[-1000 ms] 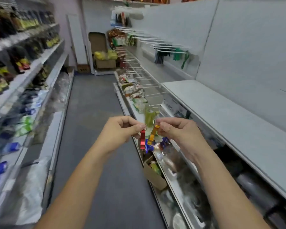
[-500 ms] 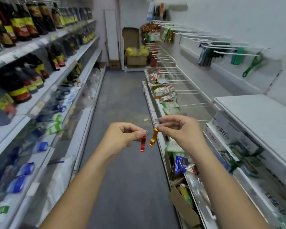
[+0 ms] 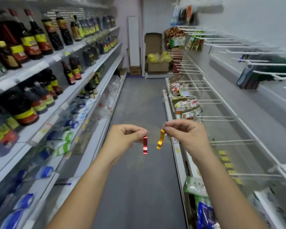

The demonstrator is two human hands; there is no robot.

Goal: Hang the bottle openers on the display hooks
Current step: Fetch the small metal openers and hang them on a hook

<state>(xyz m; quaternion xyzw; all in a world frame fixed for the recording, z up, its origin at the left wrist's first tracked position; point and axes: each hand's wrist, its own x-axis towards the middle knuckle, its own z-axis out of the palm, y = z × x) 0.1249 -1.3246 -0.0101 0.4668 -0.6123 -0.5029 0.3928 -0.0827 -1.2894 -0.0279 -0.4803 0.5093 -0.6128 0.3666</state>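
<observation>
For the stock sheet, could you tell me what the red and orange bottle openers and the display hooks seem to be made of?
Red bottle opener: probably anodised metal, given its smooth coloured sheen. Orange bottle opener: the same look. Display hooks: likely white-coated wire, thin, straight and matte.

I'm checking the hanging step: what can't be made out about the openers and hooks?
Head view.
Ring of red bottle opener: mostly hidden by left hand.
Ring of orange bottle opener: partly behind right hand.
Dark goods on upper display hooks: motion-blurred, cut by right edge.
</observation>
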